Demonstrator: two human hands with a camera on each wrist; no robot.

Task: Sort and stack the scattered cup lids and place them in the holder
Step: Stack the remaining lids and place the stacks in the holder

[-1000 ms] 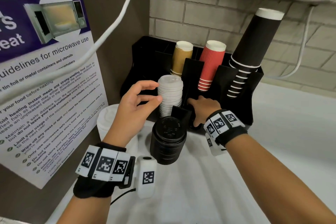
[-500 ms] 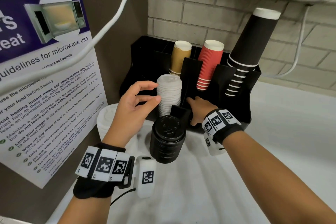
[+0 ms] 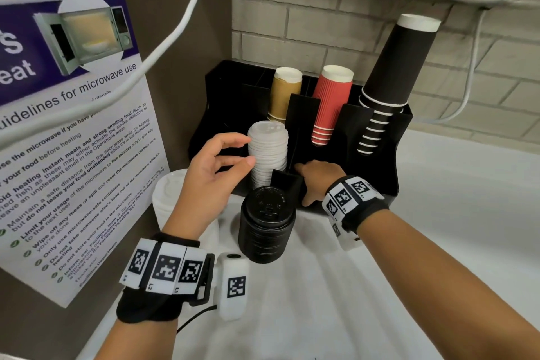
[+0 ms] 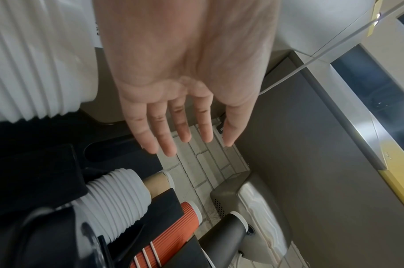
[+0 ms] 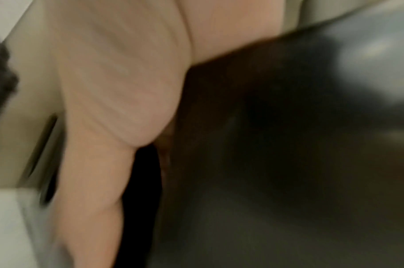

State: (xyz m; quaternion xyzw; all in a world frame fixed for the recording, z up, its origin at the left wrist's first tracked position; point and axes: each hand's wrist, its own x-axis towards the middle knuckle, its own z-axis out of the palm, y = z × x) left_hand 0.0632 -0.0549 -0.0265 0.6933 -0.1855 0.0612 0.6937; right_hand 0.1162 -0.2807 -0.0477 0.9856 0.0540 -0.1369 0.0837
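Note:
A stack of white lids stands in the front left slot of the black holder. My left hand hovers beside it with straight, relaxed fingers, the fingertips close to the stack's side, holding nothing. A stack of black lids stands on the white counter just in front of the holder. A second white lid stack sits by the left wall, under my left wrist. My right hand grips the holder's front wall, fingers over the edge, thumb down the outside.
Tan cups, red ribbed cups and tall black cups fill the holder's rear slots. A microwave poster and a white cable line the left wall. Brick wall behind; white counter to the right.
My right hand has edged slightly left along the holder's front. The left hand stays beside the white lid stack.

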